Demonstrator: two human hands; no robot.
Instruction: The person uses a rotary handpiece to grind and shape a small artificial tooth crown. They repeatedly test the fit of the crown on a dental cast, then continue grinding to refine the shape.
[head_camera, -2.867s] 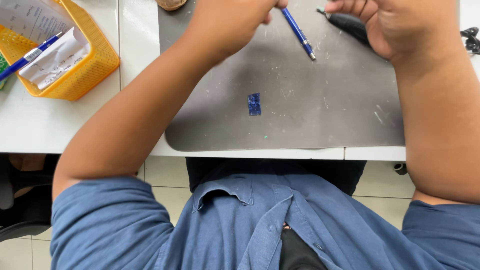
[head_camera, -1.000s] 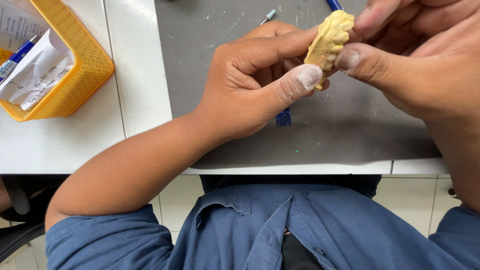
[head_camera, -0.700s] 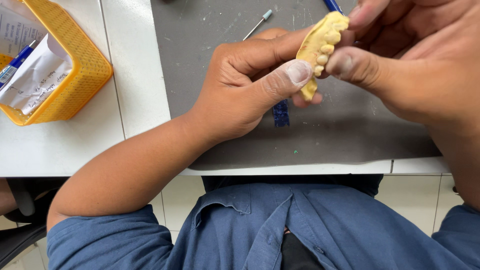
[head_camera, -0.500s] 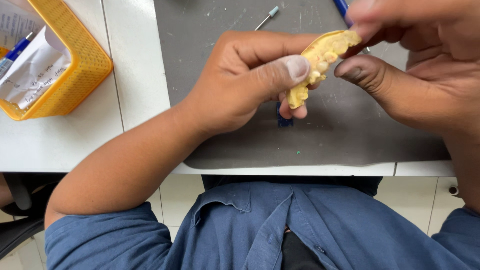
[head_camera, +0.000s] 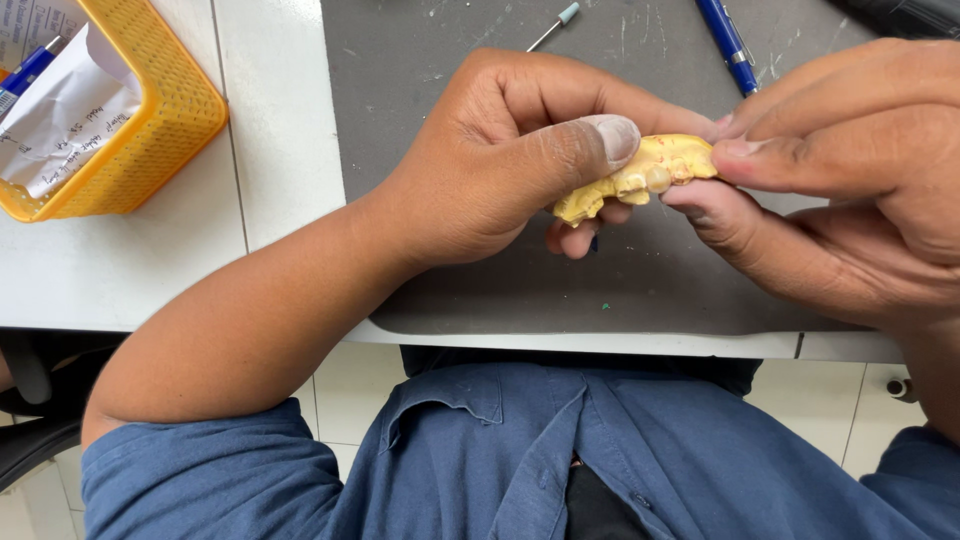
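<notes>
Nearest the camera, at 6 o'clock, lies the person's blue collared shirt (head_camera: 520, 450), pressed close to the white table edge (head_camera: 600, 342), which lets both forearms brace on the surface. Just beyond, over the grey work mat (head_camera: 420, 150), the left hand (head_camera: 500, 160) is closed around a yellow plaster dental cast (head_camera: 645, 172), thumb laid flat across its top and fingers curled beneath, seemingly to keep it from turning. At 3 o'clock the right hand (head_camera: 850, 180) pinches the cast's other end between thumb and forefinger, so the cast hangs above the mat, teeth side turned toward the person, likely for a close look at one pale tooth. Farther off, at 12 o'clock, a thin bur with a pale blue tip (head_camera: 553, 25) and a blue pen (head_camera: 728, 42) lie loose on the mat, within reach. At 10 o'clock a yellow mesh basket (head_camera: 150, 120) on the table holds folded paper (head_camera: 65, 125), set well apart from the work
</notes>
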